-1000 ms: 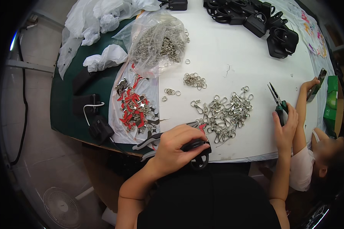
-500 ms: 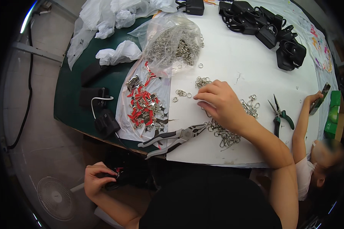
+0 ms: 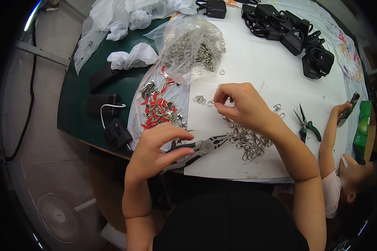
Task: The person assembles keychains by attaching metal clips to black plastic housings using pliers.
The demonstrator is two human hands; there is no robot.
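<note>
My right hand [image 3: 244, 104] pinches a small metal ring [image 3: 213, 102] between thumb and forefinger over the white sheet. Beside its fingertips lie a few loose rings [image 3: 200, 99]. Under and behind the wrist spreads a pile of silver clasps [image 3: 250, 144]. My left hand [image 3: 155, 148] hovers at the table's front edge, thumb and fingers apart with nothing between them. Just past its fingertips are grey-handled pliers [image 3: 206, 146], jaws toward the clasps, handles partly hidden by the hand. Red and silver metal charms [image 3: 157, 109] lie heaped on plastic beyond it.
A clear bag of metal rings [image 3: 192, 52] stands behind the charms. Green-handled pliers [image 3: 309, 126] lie right, near another person's arm [image 3: 330, 144] holding a phone-like object. Small black bags [image 3: 280, 27] pile up at the back; black boxes with a white cable [image 3: 109, 106] sit left.
My left hand has come up from beside my lap to the table edge, and the small red piece it held is gone from it. My right hand has closed on a ring.
</note>
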